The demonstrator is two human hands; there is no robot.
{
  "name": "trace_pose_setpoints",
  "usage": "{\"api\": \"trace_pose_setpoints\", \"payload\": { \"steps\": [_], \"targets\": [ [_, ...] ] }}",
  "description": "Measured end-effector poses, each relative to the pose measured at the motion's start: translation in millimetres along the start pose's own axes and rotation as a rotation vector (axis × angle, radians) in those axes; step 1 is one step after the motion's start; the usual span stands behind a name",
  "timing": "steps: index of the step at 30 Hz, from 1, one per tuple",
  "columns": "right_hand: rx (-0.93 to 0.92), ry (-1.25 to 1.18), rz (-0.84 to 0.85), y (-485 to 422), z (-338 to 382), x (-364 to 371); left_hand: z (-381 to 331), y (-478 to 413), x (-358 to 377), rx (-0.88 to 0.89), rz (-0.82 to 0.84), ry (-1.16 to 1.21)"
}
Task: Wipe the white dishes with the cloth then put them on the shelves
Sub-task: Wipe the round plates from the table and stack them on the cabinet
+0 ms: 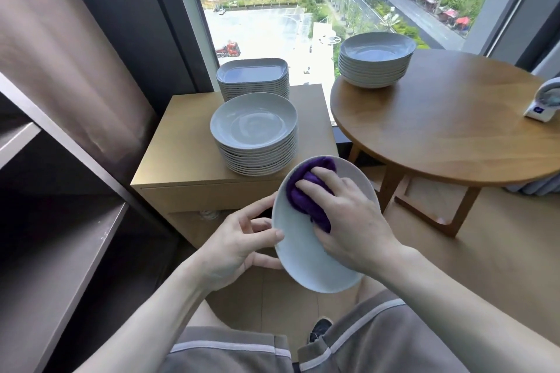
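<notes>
- Head view, the grip: my left hand holds the white dish by its left rim, with the thumb on the inner face and the fingers curled round behind. My right hand is closed over the bunched purple cloth and presses it into the far half of the dish's bowl.
- Head view, the dish: it is in the air above my knees, just in front of the wooden cabinet. It is tipped so its open face turns up and toward my right hand, and its long axis runs from near me away toward the cabinet.
- Head view, what waits: a stack of round plates and a stack of squarish plates sit on the cabinet. A stack of bowls sits on the round table to the right.
- Head view, the turn to come: the shelves lie to my left, well apart from the dish. My left hand, already on the rim, is the nearer one. I judge the wiping is unfinished, with the near half of the face bare. Once it is done, the dish should go leftward, rim leading, in the left hand.
</notes>
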State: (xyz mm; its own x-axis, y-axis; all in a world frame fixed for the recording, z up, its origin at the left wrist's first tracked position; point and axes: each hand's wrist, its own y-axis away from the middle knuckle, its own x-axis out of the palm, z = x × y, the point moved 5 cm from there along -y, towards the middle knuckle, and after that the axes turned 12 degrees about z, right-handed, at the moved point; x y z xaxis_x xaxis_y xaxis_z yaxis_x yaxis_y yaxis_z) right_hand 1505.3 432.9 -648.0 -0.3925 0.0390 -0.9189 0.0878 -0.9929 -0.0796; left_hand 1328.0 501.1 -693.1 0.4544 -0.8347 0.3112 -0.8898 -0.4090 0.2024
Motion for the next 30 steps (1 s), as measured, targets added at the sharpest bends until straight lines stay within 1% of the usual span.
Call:
{"api": "trace_pose_setpoints", "payload": {
  "steps": [3,6,8,11,15,22,26,30],
  "targets": [
    [-0.132,0.017,0.126,1,14,7,-4,1,-5,0.022,0.013,0.002],
    [-0.226,0.031,0.252,5,26,17,-12,4,-16,0.061,-0.028,0.030],
    [-0.238,0.052,0.327,8,28,25,-18,8,-26,0.083,-0.078,0.031],
    [-0.180,0.089,0.384,9,16,31,-26,15,-40,0.110,-0.174,0.027],
    [-0.045,0.126,0.349,6,-10,27,-29,19,-45,0.115,-0.211,0.011],
    [0.151,0.139,0.179,-3,-35,14,-25,16,-35,0.089,-0.161,0.030],
    [0.166,0.113,0.093,-6,-35,3,-15,10,-23,0.074,-0.125,0.050],
    [0.057,0.091,0.066,-5,-13,-3,-4,1,-11,0.071,-0.095,0.069]
  ]
}}
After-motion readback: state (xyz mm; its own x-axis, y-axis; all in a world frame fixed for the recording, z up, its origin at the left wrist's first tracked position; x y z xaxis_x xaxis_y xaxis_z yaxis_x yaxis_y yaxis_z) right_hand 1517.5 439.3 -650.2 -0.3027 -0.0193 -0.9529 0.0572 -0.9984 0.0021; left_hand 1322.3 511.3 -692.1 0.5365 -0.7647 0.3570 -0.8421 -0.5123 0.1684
